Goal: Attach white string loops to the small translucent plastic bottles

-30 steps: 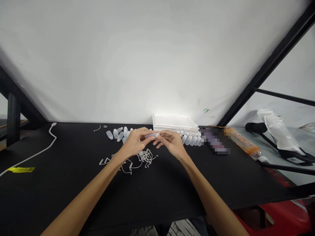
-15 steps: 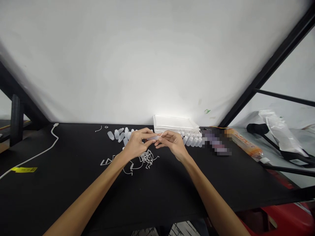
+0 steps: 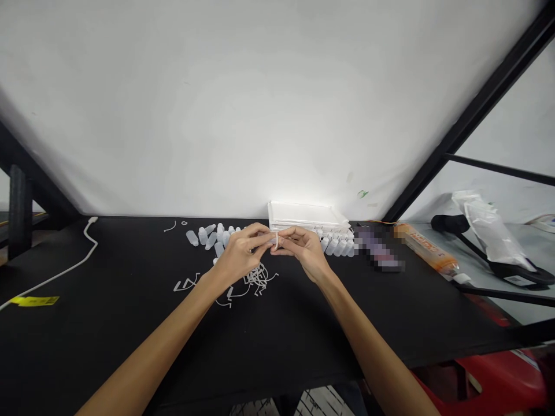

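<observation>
My left hand (image 3: 240, 255) and my right hand (image 3: 302, 252) meet above the black table top (image 3: 130, 341), their fingertips together on a small translucent plastic bottle (image 3: 272, 239). A thin white plastic strip (image 3: 276, 242) stands up between my fingers. More such bottles lie in a loose group (image 3: 207, 237) beyond my left hand, and a tighter row (image 3: 336, 247) lies beyond my right. A tangle of thin white plastic strips (image 3: 258, 279) lies just below my left hand.
A stack of white sheets or trays (image 3: 303, 216) stands against the white wall behind the hands. To the right lie a pixelated object (image 3: 377, 249), an orange tube (image 3: 425, 249) and a plastic bag (image 3: 489, 228). A white cable (image 3: 56, 271) runs along the left.
My hands have drawn closer together around the small bottle, and the white strip now shows upright between my fingers. The view has shifted slightly.
</observation>
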A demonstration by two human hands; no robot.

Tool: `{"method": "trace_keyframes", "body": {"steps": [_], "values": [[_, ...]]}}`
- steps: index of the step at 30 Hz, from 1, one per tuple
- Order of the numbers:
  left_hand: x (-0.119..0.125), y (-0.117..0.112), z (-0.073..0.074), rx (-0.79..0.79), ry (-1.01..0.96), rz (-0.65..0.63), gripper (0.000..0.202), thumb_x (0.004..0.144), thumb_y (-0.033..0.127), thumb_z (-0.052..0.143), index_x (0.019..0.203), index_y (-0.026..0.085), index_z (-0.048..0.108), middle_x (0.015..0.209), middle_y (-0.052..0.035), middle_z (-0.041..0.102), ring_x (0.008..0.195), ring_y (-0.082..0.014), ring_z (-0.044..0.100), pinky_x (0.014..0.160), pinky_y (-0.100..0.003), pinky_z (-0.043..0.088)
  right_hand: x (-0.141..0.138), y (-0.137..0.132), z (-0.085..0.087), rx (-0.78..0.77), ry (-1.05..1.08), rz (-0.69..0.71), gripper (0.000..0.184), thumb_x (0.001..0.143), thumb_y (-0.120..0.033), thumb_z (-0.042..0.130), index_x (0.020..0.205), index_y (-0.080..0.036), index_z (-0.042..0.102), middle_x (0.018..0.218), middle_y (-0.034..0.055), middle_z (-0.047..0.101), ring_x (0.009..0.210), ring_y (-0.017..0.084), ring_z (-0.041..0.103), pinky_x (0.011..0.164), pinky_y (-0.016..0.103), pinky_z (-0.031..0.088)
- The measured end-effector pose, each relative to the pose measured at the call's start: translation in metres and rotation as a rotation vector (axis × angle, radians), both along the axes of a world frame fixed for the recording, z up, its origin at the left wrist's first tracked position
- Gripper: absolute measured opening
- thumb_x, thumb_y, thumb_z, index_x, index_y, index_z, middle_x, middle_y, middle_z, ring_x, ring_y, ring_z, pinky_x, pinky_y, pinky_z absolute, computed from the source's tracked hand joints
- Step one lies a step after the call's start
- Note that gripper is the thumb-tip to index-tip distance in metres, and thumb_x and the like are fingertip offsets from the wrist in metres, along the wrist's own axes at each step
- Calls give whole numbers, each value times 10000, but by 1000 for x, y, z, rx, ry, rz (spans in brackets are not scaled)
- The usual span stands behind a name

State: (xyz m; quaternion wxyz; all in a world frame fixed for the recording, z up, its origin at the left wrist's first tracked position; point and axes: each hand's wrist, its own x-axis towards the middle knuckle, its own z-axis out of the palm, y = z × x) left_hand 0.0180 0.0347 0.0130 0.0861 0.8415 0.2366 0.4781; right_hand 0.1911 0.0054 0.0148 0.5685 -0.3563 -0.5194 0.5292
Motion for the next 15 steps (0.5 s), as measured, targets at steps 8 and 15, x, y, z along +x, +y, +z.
{"method": "trace_keyframes", "body": {"steps": [8, 15], "values": [[-4, 1, 5, -235, 42, 38, 236, 883, 288, 590, 1066, 201, 709, 955, -56, 712, 714, -139, 625, 626, -271, 524, 0, 0, 3, 34, -41, 38, 291, 727, -398, 746, 886, -156, 708, 721, 19, 666, 658, 167, 683, 680, 362, 609], [-4, -2, 10, -310, 113, 32, 227, 906, 277, 546, 1020, 188, 721, 865, -38, 696, 678, -120, 581, 584, -242, 477, 4, 2, -1, 42, -139, 62, 304, 714, -384, 764, 881, -136, 709, 697, 35, 674, 611, 173, 685, 632, 346, 600]]}}
